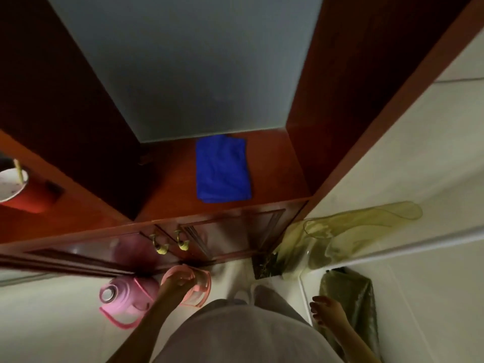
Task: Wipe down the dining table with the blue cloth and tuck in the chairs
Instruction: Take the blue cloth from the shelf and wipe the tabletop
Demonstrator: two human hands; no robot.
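Cabinet ledge (170, 187) holds the blue cloth (222, 170); blurred left hand (176, 283), right hand (327, 311) hang slack, empty.

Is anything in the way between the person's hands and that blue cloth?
Nothing visible. The folded blue cloth lies on the open-fronted reddish wooden ledge. The left hand and right hand hang lower, in front of the cabinet.
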